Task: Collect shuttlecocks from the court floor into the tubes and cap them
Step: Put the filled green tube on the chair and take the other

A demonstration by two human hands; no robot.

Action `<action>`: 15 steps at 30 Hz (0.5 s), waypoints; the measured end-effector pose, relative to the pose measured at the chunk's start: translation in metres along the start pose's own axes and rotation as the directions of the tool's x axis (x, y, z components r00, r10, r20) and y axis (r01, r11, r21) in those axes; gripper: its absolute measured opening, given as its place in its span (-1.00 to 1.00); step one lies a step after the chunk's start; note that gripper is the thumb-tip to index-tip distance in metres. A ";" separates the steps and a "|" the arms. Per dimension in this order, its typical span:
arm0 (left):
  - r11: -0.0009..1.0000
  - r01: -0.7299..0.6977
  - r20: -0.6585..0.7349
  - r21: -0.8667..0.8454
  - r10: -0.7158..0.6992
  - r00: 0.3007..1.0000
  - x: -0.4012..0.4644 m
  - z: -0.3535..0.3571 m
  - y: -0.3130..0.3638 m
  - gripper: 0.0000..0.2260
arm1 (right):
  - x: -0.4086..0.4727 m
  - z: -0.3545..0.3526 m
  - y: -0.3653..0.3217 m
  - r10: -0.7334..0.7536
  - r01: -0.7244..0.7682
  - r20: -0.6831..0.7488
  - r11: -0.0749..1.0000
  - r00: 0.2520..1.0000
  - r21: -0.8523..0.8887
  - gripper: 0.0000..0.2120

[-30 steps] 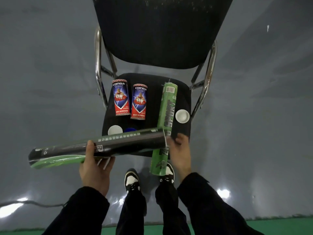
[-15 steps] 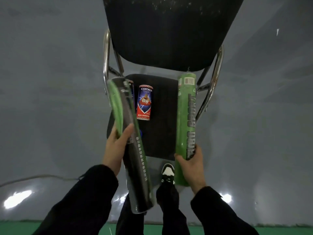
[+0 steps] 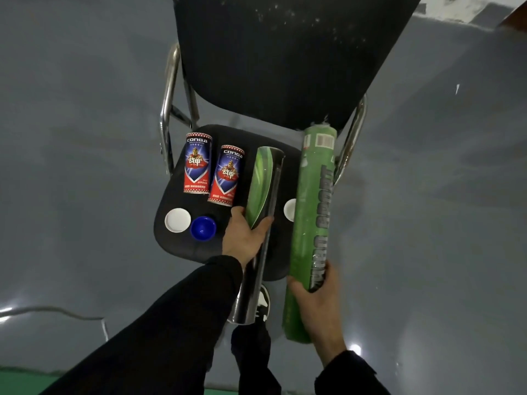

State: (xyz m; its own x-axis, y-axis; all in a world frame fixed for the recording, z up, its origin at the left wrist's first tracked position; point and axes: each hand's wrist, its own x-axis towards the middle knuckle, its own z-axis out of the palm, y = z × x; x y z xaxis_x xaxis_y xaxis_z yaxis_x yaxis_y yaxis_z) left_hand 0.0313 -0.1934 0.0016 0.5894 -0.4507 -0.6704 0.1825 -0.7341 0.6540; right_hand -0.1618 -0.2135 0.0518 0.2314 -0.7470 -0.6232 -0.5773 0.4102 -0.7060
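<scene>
A glossy grey court floor (image 3: pixel 85 166) is seen beneath a black padded chair with chrome tube frame (image 3: pixel 168 89). On its seat, from the left, lie a white round cap (image 3: pixel 177 220), a blue round cap (image 3: pixel 203 228) and two short red-and-blue printed tubes (image 3: pixel 197 163). A long black-and-green tube (image 3: pixel 263 201) is gripped by the curled fingers of the left hand (image 3: pixel 244 238). A long green tube (image 3: pixel 312 223) is gripped near its lower end by the right hand (image 3: pixel 316 306). Between both tubes, another white cap (image 3: pixel 289 209) is partly hidden.
</scene>
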 end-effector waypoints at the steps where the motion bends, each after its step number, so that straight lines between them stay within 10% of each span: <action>1: 1.000 -0.010 -0.029 0.016 0.010 1.000 0.006 0.002 -0.002 -0.37 | -0.002 0.000 0.002 0.003 -0.003 0.015 1.000 1.000 -0.001 -0.34; 15: 0.994 -0.076 -0.087 0.085 0.083 0.993 0.019 0.005 0.018 -0.52 | -0.023 -0.017 0.002 -0.002 0.004 0.094 1.000 0.996 -0.021 -0.28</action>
State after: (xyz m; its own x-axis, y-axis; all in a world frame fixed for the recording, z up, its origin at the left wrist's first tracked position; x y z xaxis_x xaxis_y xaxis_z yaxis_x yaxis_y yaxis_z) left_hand 0.0417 -0.2177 -0.0012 0.6689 -0.4641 -0.5806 0.0698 -0.7385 0.6707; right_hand -0.1813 -0.2041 0.0706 0.3051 -0.6951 -0.6509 -0.5928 0.3963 -0.7011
